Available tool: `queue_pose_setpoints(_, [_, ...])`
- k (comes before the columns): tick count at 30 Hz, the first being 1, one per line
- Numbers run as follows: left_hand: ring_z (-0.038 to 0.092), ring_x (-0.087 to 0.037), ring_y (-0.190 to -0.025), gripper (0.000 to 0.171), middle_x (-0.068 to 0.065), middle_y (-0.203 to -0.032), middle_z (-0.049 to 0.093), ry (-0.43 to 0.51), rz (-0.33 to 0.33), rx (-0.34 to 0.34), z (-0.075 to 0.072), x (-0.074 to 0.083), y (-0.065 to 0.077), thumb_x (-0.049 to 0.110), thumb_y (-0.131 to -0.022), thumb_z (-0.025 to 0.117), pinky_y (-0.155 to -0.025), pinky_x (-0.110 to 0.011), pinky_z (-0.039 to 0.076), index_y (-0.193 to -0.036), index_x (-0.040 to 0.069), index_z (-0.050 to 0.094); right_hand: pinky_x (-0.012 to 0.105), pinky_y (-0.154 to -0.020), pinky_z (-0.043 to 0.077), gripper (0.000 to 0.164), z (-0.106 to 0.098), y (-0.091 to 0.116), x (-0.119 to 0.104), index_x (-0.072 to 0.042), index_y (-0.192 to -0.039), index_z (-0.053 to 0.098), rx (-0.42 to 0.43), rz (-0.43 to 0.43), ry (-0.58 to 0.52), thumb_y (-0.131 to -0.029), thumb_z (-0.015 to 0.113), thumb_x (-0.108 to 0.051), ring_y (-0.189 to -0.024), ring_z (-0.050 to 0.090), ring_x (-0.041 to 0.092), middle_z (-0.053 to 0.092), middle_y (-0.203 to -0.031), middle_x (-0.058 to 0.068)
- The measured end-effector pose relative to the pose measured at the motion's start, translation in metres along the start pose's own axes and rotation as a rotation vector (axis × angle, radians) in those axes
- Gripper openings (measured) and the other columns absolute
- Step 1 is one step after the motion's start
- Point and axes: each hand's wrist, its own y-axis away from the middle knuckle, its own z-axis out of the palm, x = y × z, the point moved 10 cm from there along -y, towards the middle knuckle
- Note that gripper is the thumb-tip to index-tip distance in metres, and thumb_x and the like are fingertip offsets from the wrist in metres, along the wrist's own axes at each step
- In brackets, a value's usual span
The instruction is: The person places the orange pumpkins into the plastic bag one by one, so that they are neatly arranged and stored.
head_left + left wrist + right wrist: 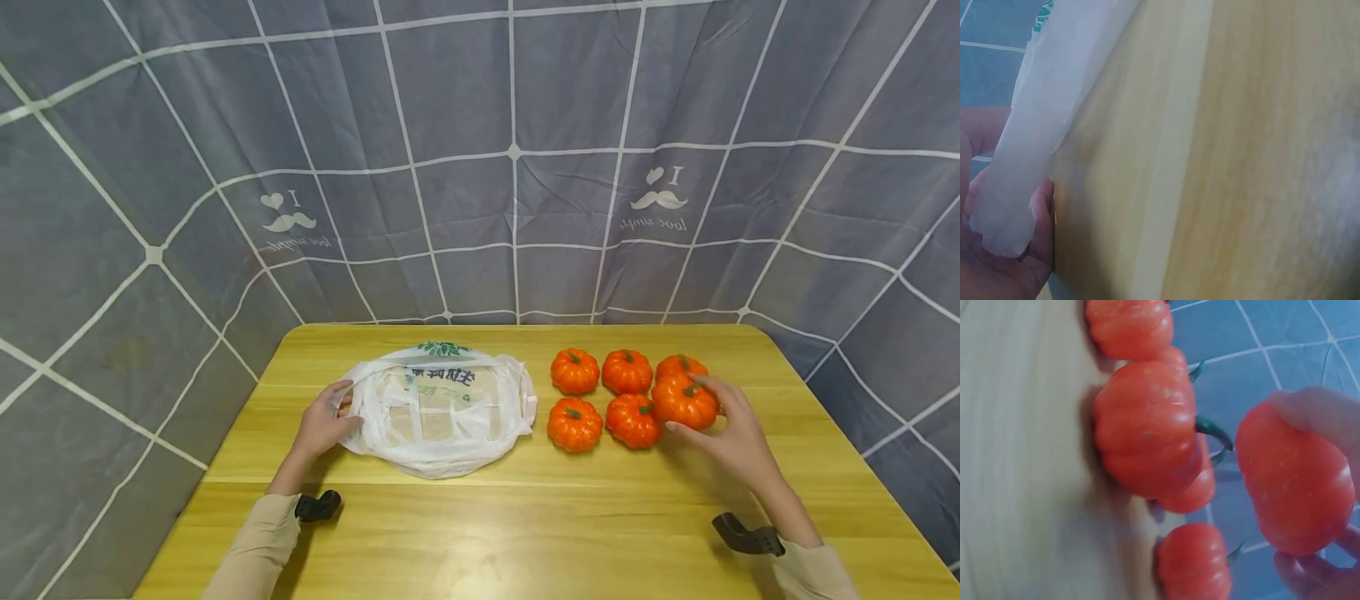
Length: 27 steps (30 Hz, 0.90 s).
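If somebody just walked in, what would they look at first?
Probably the shiny orange pumpkins: five stand on the right half of the wooden table, and a sixth is held up in the person's right hand. Next might come the white plastic bag lying to their left, its left edge in the left hand.

Curtained-off tabletop workspace; the kind of building cannot be told.
In the head view, grey white-gridded cloth (570, 83) hangs in folds from nine o'clock through twelve to three, with mirrored "I love simple" prints (660, 200) at ten and two; a wood-grain table (465, 533) fills six o'clock, black wrist devices (320, 506) showing at seven and four.
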Motion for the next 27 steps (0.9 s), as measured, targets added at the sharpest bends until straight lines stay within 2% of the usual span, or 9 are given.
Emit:
queue_pose_setpoints(4, [0.053, -0.015, -0.081, 0.067, -0.026, -0.122, 0.059, -0.007, -0.002, 0.001, 0.001, -0.001, 0.000, 0.009, -0.079, 0.070, -0.068, -0.022, 0.044, -0.140, 0.002, 0.043, 0.045, -0.089, 0.038, 0.075, -0.002, -0.005, -0.009, -0.007, -0.134, 0.052, 0.009, -0.003, 0.009, -0.068, 0.086, -0.017, -0.115, 0.043, 0.033, 0.047, -0.132, 0.021])
queue_pose_setpoints(6, [0.053, -0.015, -0.081, 0.068, -0.026, -0.123, 0.059, -0.009, -0.005, 0.001, 0.001, -0.002, 0.000, 0.009, -0.079, 0.070, -0.069, -0.023, 0.044, -0.140, 0.003, 0.043, 0.043, -0.092, 0.037, 0.076, -0.003, -0.007, -0.014, -0.008, -0.134, 0.053, 0.027, -0.014, 0.004, -0.067, 0.087, -0.015, -0.115, 0.043, 0.035, 0.048, -0.132, 0.021])
queue_pose_setpoints(8, [0.053, -0.016, -0.081, 0.068, -0.026, -0.123, 0.059, -0.010, -0.005, 0.001, 0.001, -0.002, -0.001, 0.009, -0.079, 0.070, -0.069, -0.024, 0.044, -0.141, 0.003, 0.042, 0.029, -0.094, 0.035, 0.077, -0.003, -0.010, -0.020, -0.008, -0.134, 0.054, 0.045, -0.029, 0.005, -0.065, 0.087, -0.014, -0.115, 0.043, 0.032, 0.050, -0.132, 0.019])
queue_pose_setpoints(11, [0.054, -0.018, -0.083, 0.068, -0.027, -0.123, 0.058, -0.014, 0.003, 0.002, 0.000, -0.002, -0.001, 0.009, -0.079, 0.070, -0.070, -0.025, 0.044, -0.141, 0.003, 0.042, 0.021, -0.094, 0.032, 0.076, 0.000, -0.014, -0.030, -0.008, -0.133, 0.055, 0.047, -0.042, -0.001, -0.064, 0.088, -0.015, -0.116, 0.043, 0.031, 0.051, -0.132, 0.019])
queue_pose_setpoints(14, [0.055, -0.019, -0.085, 0.069, -0.027, -0.123, 0.058, -0.015, 0.012, -0.001, 0.000, -0.002, -0.001, 0.009, -0.079, 0.070, -0.071, -0.025, 0.044, -0.141, 0.002, 0.041, 0.042, -0.100, 0.036, 0.074, 0.006, -0.018, -0.041, -0.006, -0.132, 0.054, 0.022, -0.042, -0.030, -0.066, 0.087, -0.016, -0.118, 0.043, 0.035, 0.049, -0.131, 0.021])
queue_pose_setpoints(17, [0.056, -0.022, -0.087, 0.069, -0.027, -0.123, 0.058, -0.011, 0.013, -0.002, 0.001, -0.002, -0.001, 0.009, -0.079, 0.070, -0.071, -0.025, 0.045, -0.141, 0.002, 0.041, 0.061, -0.094, 0.035, 0.072, 0.015, -0.022, -0.051, -0.005, -0.132, 0.053, -0.003, -0.037, -0.066, -0.068, 0.085, -0.016, -0.120, 0.042, 0.037, 0.048, -0.131, 0.021])
queue_pose_setpoints(21, [0.058, -0.026, -0.092, 0.069, -0.027, -0.124, 0.057, -0.008, 0.006, 0.000, 0.001, -0.003, 0.000, 0.009, -0.079, 0.070, -0.073, -0.026, 0.045, -0.142, 0.002, 0.041, 0.056, -0.091, 0.040, 0.072, 0.031, -0.025, -0.064, -0.008, -0.133, 0.052, -0.034, -0.046, -0.084, -0.070, 0.085, -0.018, -0.119, 0.044, 0.033, 0.048, -0.131, 0.018])
queue_pose_setpoints(23, [0.058, -0.028, -0.094, 0.069, -0.027, -0.124, 0.057, -0.010, 0.005, 0.002, 0.001, -0.002, 0.000, 0.009, -0.079, 0.070, -0.074, -0.027, 0.045, -0.141, 0.002, 0.041, 0.048, -0.090, 0.043, 0.072, 0.040, -0.027, -0.069, -0.010, -0.134, 0.052, -0.053, -0.050, -0.092, -0.071, 0.085, -0.020, -0.118, 0.046, 0.030, 0.047, -0.132, 0.015])
queue_pose_setpoints(27, [0.058, -0.030, -0.097, 0.069, -0.027, -0.125, 0.057, -0.011, 0.007, 0.006, 0.001, 0.000, 0.001, 0.009, -0.079, 0.069, -0.075, -0.028, 0.046, -0.141, 0.002, 0.041, 0.052, -0.095, 0.043, 0.073, 0.057, -0.030, -0.081, -0.013, -0.134, 0.051, -0.080, -0.047, -0.126, -0.071, 0.085, -0.024, -0.120, 0.047, 0.032, 0.047, -0.135, 0.013])
